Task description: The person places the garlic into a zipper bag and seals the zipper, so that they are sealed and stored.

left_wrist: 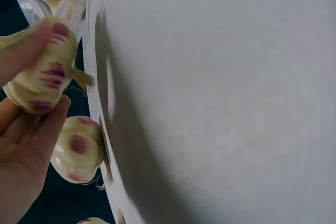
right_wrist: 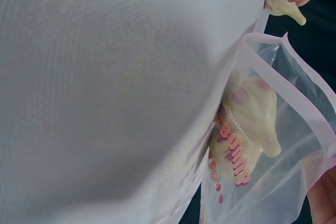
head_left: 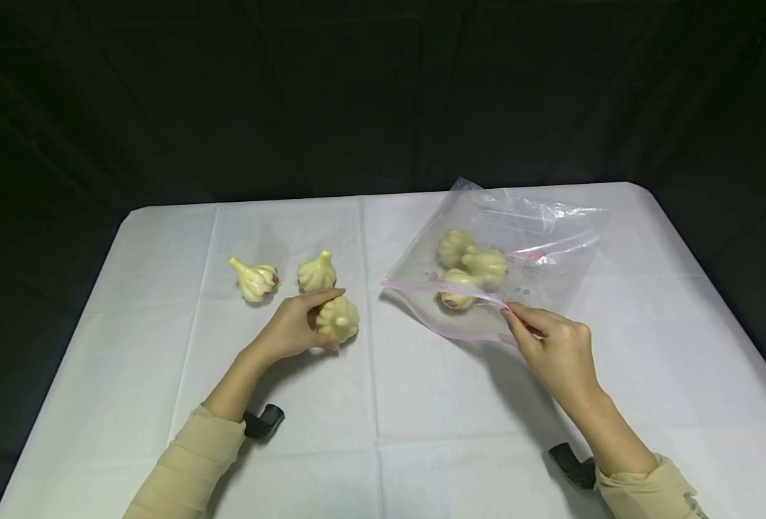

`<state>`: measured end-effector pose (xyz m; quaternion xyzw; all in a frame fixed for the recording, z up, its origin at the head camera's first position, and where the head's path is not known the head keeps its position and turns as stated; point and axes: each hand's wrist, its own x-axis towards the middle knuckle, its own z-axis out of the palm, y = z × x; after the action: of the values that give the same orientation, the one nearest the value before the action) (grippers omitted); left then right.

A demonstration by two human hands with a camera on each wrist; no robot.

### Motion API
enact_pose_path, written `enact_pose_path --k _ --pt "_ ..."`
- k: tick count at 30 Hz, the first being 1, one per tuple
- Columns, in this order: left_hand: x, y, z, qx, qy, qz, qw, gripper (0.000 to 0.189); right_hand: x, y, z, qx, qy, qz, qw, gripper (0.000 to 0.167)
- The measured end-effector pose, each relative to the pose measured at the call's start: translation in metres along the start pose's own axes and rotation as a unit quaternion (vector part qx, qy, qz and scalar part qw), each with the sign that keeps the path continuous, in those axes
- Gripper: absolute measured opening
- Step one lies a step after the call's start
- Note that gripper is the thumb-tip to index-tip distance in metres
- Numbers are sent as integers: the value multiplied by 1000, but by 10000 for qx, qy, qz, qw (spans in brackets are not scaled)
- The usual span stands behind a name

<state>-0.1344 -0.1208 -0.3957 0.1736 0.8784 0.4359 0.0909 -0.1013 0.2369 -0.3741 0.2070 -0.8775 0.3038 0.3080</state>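
At left, a loose garlic bulb lies on the table; right of it, a second bulb sits just beyond the left hand, which clasps a third bulb between thumb and fingers. Its rounded sides could slip if held off-centre. Farther right, the right hand pinches the pink rim of a clear bag holding three bulbs; a sagging mouth might snag another.

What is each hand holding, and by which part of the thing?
The left hand holds a garlic bulb by the sides of its round body. The right hand pinches the clear bag at the pink edge of its opening.
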Motion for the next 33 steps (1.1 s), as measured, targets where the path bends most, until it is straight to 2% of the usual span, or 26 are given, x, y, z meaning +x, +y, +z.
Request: enact_pose_path --k 5,10,14,19,26,33 --pt "1 2 4 -487 -295 -70 9984 80 0 0 0 -40 -5 -35 10000 16" --pt "4 6 11 -1122 -557 13 9921 79 -1 0 0 -39 -15 -28 10000 15" --pt "6 9 17 -1393 -723 27 9876 80 -1 0 -1 -55 -33 -8 10000 15" --pt "12 13 25 -1454 -904 95 9852 80 -1 -1 -1 -39 -32 -21 10000 15" --pt "20 21 32 -1465 -910 114 9850 79 1 -1 -1 17 -17 -53 10000 16" --pt "29 25 42 -1473 -1014 283 9835 78 1 -1 -1 -24 -5 -24 10000 15"
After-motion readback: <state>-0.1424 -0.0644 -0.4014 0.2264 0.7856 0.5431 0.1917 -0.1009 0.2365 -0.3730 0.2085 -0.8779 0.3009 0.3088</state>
